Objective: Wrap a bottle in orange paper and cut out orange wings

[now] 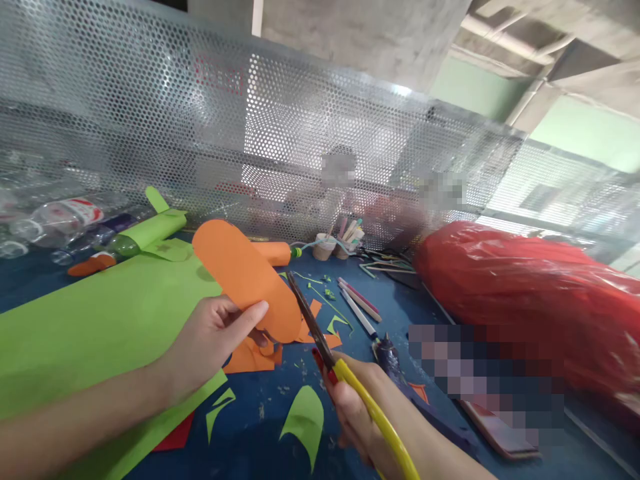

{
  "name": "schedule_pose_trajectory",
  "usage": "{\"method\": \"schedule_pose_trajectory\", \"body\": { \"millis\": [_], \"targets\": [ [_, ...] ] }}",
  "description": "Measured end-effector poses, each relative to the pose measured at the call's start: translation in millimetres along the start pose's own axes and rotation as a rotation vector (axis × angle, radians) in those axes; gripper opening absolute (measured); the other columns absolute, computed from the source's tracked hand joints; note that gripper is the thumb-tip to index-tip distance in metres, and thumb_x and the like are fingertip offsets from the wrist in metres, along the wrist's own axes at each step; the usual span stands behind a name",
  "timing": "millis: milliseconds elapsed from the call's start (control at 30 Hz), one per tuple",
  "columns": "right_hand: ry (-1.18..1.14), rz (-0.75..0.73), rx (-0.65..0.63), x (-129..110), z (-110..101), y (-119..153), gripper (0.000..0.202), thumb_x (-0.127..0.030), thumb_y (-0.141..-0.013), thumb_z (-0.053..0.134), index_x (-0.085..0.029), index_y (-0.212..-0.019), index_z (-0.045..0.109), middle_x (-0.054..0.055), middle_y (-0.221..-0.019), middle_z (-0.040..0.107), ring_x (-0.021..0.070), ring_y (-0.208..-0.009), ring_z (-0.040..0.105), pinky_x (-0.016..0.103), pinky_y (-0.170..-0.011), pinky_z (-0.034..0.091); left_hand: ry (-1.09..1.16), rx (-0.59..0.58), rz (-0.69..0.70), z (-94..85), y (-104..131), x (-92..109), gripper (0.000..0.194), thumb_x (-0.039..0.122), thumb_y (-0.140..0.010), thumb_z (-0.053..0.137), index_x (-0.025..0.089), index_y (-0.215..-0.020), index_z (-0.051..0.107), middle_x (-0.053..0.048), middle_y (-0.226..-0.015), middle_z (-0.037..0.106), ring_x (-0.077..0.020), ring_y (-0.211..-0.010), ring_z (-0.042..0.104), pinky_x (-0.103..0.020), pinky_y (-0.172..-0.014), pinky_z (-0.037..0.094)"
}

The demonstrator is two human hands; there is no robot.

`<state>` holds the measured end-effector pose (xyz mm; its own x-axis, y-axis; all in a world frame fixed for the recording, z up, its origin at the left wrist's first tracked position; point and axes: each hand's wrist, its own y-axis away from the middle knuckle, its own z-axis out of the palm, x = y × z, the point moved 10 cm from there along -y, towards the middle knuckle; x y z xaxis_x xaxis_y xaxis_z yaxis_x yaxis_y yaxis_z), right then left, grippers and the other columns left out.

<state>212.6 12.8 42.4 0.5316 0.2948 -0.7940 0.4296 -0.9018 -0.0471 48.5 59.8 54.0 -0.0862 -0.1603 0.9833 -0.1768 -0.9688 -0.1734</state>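
Observation:
An orange paper strip point(245, 277) with rounded ends is pinched between the thumb and fingers of my left hand point(225, 327), held tilted above the table. My right hand point(357, 400) grips yellow-handled scissors point(313, 320), their dark blades pointing up and away, close to the strip's right end. Whether the blades touch the paper I cannot tell. Beneath the strip lie orange paper scraps point(253, 357). A curved green paper piece point(305, 423) rests on the blue table point(255, 453) between my hands, and a large green sheet point(100, 333) spreads under my left forearm.
Plastic bottles point(65, 217) lie at the back left beside a green paper-wrapped bottle point(155, 233). Cups of sticks point(325, 247) stand near the perforated metal screen point(200, 133). Pens point(357, 310), a phone point(505, 427) and a big red plastic bag point(525, 300) occupy the right.

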Motion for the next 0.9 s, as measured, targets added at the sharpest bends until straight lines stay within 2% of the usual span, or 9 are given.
{"method": "schedule_pose_trajectory", "body": {
  "millis": [100,167,233,367,500,633,700,800,900],
  "targets": [
    [-0.062,0.049,0.027,7,-1,-4,0.051,-0.069,-0.087,0.04,-0.021,-0.072,0.045,-0.002,-0.056,0.051,0.0108,-0.047,0.047,0.023,-0.047,0.038,0.035,-0.047,-0.027,7.9,-1,-2,0.018,0.033,-0.085,0.064,0.025,-0.085,0.079,-0.001,-0.08,0.079,-0.0146,-0.066,0.067,-0.023,-0.067,0.055],
    [-0.128,0.029,0.06,7,-3,-9,0.04,-0.059,-0.08,0.061,-0.021,-0.078,0.049,0.001,-0.07,0.06,0.0145,-0.058,0.055,0.025,-0.053,0.044,0.077,-0.087,-0.081,15.5,0,-9,0.019,0.035,-0.084,0.065,0.023,-0.085,0.079,-0.002,-0.079,0.078,-0.0152,-0.066,0.066,-0.024,-0.068,0.054],
    [-0.273,-0.016,0.1,4,-4,-14,0.036,-0.051,-0.074,0.07,-0.022,-0.081,0.049,0.0,-0.072,0.058,0.0157,-0.062,0.056,0.026,-0.056,0.047,0.118,-0.129,-0.152,24.1,4,-20,0.022,0.038,-0.083,0.066,0.021,-0.087,0.079,-0.004,-0.081,0.078,-0.0165,-0.068,0.066,-0.028,-0.072,0.054],
    [-0.4,-0.004,0.183,7,-7,-19,0.032,-0.037,-0.073,0.07,-0.024,-0.073,0.041,-0.007,-0.059,0.046,0.0116,-0.049,0.048,0.025,-0.049,0.043,0.139,-0.19,-0.257,37.5,14,-40,0.024,0.039,-0.083,0.065,0.019,-0.089,0.078,-0.006,-0.087,0.077,-0.0192,-0.078,0.066,-0.032,-0.081,0.052],
    [-0.318,0.01,0.275,9,-20,-17,0.028,-0.025,-0.072,0.066,-0.024,-0.072,0.038,-0.008,-0.061,0.046,0.0093,-0.049,0.043,0.023,-0.048,0.039,0.279,-0.145,-0.298,36.0,16,-38,0.016,0.033,-0.077,0.074,0.019,-0.085,0.076,-0.003,-0.086,0.077,-0.021,-0.086,0.067,-0.031,-0.084,0.051],
    [-0.211,0.01,0.291,11,-31,-14,0.016,-0.017,-0.073,0.056,-0.023,-0.077,0.042,-0.008,-0.061,0.042,0.0088,-0.048,0.039,0.023,-0.048,0.036,0.751,-0.039,-0.331,22.3,8,-19,0.053,0.061,-0.084,0.052,0.016,-0.102,0.073,-0.006,-0.098,0.077,-0.0226,-0.092,0.069,-0.032,-0.084,0.053],
    [-0.233,0.017,0.298,13,-34,-14,0.013,-0.017,-0.072,0.052,-0.022,-0.078,0.043,-0.008,-0.061,0.041,0.0093,-0.049,0.039,0.023,-0.048,0.035,0.772,-0.026,-0.413,16.2,6,-19,0.068,0.071,-0.082,0.043,0.016,-0.106,0.073,-0.005,-0.08,0.078,-0.0179,-0.07,0.07,-0.026,-0.067,0.055],
    [-0.353,0.035,0.271,12,-32,-14,0.011,-0.02,-0.07,0.048,-0.023,-0.077,0.041,-0.008,-0.061,0.04,0.01,-0.049,0.039,0.023,-0.045,0.035,0.633,-0.19,-0.556,23.3,6,-27,0.085,0.078,-0.082,0.027,0.01,-0.095,0.077,-0.009,-0.065,0.076,-0.018,-0.058,0.07,-0.024,-0.058,0.052],
    [-0.47,0.031,0.175,5,-21,-15,0.012,-0.021,-0.068,0.048,-0.023,-0.078,0.04,-0.007,-0.063,0.04,0.01,-0.049,0.04,0.023,-0.043,0.038,0.457,-0.403,-0.667,39.1,16,-44,0.09,0.08,-0.08,0.026,0.007,-0.096,0.076,-0.014,-0.075,0.077,-0.0183,-0.061,0.07,-0.023,-0.057,0.05]
  ]
}}
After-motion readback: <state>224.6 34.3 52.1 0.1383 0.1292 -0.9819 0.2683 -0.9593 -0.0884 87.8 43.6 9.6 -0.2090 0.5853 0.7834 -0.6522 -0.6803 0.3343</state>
